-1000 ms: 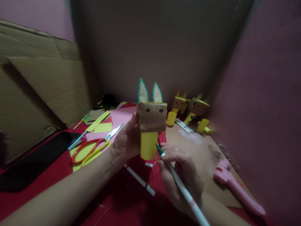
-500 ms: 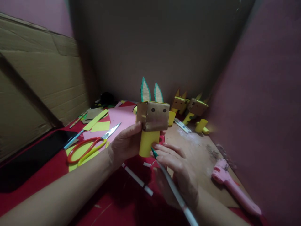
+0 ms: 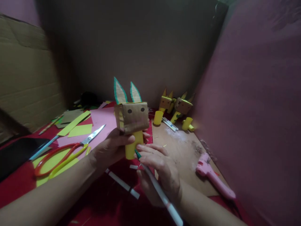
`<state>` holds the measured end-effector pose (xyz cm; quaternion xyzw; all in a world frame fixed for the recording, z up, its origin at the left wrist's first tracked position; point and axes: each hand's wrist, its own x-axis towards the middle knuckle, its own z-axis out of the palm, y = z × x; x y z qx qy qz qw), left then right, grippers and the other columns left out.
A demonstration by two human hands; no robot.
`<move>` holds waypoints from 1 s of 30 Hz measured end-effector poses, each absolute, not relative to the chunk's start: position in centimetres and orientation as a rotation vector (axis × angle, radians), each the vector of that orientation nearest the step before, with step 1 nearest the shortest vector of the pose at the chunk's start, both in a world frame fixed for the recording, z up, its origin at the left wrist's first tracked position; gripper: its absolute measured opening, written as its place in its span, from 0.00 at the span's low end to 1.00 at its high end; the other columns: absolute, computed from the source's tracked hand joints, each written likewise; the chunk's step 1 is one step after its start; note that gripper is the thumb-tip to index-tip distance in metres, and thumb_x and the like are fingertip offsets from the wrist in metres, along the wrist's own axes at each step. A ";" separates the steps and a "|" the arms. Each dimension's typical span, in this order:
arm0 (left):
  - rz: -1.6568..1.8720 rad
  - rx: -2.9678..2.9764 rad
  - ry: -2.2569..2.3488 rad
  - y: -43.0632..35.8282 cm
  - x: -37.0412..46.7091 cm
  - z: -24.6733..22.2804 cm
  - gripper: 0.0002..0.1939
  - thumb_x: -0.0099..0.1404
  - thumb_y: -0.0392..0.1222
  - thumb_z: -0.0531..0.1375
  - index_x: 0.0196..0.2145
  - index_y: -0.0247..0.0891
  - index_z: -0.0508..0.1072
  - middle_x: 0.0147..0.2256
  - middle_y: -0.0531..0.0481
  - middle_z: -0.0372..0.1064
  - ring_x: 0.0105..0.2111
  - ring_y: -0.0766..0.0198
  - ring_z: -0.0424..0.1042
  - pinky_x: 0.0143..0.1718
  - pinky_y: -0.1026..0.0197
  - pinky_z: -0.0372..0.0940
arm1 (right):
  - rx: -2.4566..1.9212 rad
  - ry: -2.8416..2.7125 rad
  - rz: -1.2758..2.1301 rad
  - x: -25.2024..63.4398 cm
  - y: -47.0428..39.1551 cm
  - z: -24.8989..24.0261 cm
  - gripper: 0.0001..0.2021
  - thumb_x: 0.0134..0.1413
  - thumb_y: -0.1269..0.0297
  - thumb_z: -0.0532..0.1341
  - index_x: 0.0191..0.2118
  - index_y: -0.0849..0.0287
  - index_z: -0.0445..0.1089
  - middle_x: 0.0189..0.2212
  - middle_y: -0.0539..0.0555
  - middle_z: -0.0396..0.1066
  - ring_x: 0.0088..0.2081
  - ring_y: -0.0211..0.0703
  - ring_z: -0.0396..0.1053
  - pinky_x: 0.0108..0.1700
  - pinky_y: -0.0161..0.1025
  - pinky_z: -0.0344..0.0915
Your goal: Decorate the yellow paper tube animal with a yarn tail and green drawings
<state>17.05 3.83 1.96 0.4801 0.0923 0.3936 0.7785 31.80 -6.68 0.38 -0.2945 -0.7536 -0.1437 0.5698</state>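
Note:
A puppet-like figure [image 3: 135,116] has a brown cardboard box head with two dark eyes and tall pale ears edged in teal, on a yellow tube body [image 3: 130,151]. My left hand [image 3: 112,145] is closed round the tube just under the head, its thumb across the front. A white marker [image 3: 158,189] with a green tip is gripped in my right hand [image 3: 162,166]. The green tip is at the tube's lower front; whether it touches cannot be made out. My right fingertips rest by the tube's right side.
Red-and-yellow scissors [image 3: 82,143] lie left on coloured paper [image 3: 81,130], near a black flat object [image 3: 18,153]. On the right, a cardboard sheet [image 3: 175,150] bears a pink glue gun [image 3: 215,179], markers [image 3: 170,124] and yellow tubes [image 3: 158,117]. Similar figures [image 3: 182,106] stand behind.
The whole scene has shifted left as the view turned right. My left thumb now lies across the yellow tube below the head instead of beside the box. The marker remains in my right hand.

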 end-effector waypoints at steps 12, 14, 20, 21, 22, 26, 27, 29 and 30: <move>0.792 1.013 0.142 4.5 16.4 1.4 0.19 0.52 0.42 0.76 0.43 0.35 0.86 0.40 0.42 0.85 0.38 0.53 0.83 0.42 0.58 0.80 | -0.677 -1.721 -0.159 31.3 -7.5 0.2 0.16 0.58 0.77 0.61 0.51 0.59 0.69 0.39 0.58 0.81 0.46 0.48 0.81 0.52 0.49 0.79; 0.776 1.012 0.084 4.7 16.3 1.2 0.19 0.55 0.41 0.74 0.45 0.35 0.86 0.41 0.42 0.85 0.40 0.52 0.83 0.44 0.57 0.79 | -0.732 -1.654 -0.079 31.0 -8.2 0.1 0.15 0.58 0.77 0.61 0.49 0.58 0.69 0.37 0.56 0.79 0.39 0.46 0.79 0.43 0.46 0.79; 0.718 0.929 -0.009 4.5 16.9 1.0 0.20 0.58 0.40 0.72 0.49 0.34 0.83 0.44 0.42 0.84 0.43 0.54 0.82 0.48 0.57 0.77 | -0.902 -1.538 0.014 30.3 -8.8 -0.4 0.11 0.61 0.76 0.61 0.45 0.53 0.71 0.29 0.49 0.70 0.30 0.40 0.71 0.33 0.38 0.71; 0.713 0.924 -0.010 4.4 17.0 0.9 0.21 0.57 0.40 0.72 0.49 0.33 0.83 0.44 0.41 0.84 0.43 0.54 0.82 0.49 0.56 0.77 | -0.894 -1.534 0.025 30.2 -8.7 -0.4 0.11 0.61 0.76 0.61 0.45 0.54 0.71 0.29 0.48 0.69 0.29 0.39 0.70 0.32 0.37 0.70; 0.711 0.921 -0.008 4.4 17.1 0.8 0.22 0.57 0.40 0.73 0.49 0.32 0.83 0.44 0.41 0.84 0.43 0.54 0.81 0.49 0.56 0.77 | -0.881 -1.527 0.028 30.1 -8.6 -0.3 0.11 0.61 0.77 0.61 0.45 0.54 0.71 0.28 0.48 0.68 0.29 0.39 0.69 0.32 0.36 0.69; 0.695 0.916 -0.018 4.3 17.2 0.8 0.24 0.56 0.40 0.72 0.51 0.32 0.82 0.44 0.42 0.83 0.44 0.54 0.80 0.49 0.55 0.76 | -0.887 -1.489 0.027 30.0 -8.5 0.0 0.12 0.61 0.77 0.61 0.46 0.54 0.71 0.30 0.48 0.69 0.29 0.38 0.68 0.33 0.36 0.70; 0.687 0.921 -0.024 4.2 17.2 0.8 0.23 0.57 0.40 0.72 0.51 0.31 0.82 0.44 0.42 0.83 0.44 0.54 0.80 0.50 0.55 0.75 | -0.896 -1.478 0.026 30.0 -8.5 0.1 0.12 0.61 0.77 0.61 0.46 0.54 0.71 0.31 0.48 0.69 0.29 0.38 0.68 0.34 0.37 0.71; 0.669 0.931 -0.040 4.1 17.2 0.8 0.22 0.57 0.40 0.72 0.49 0.31 0.82 0.44 0.41 0.83 0.44 0.54 0.80 0.51 0.55 0.74 | -0.900 -1.475 0.019 30.1 -8.5 0.0 0.12 0.61 0.77 0.61 0.46 0.54 0.71 0.31 0.49 0.70 0.29 0.38 0.69 0.35 0.37 0.72; 0.661 0.933 -0.046 4.1 17.2 0.8 0.22 0.57 0.40 0.72 0.49 0.31 0.82 0.43 0.41 0.83 0.44 0.54 0.80 0.51 0.56 0.74 | -0.896 -1.477 0.010 30.2 -8.4 0.0 0.12 0.61 0.77 0.61 0.45 0.54 0.71 0.31 0.49 0.71 0.29 0.38 0.70 0.35 0.37 0.72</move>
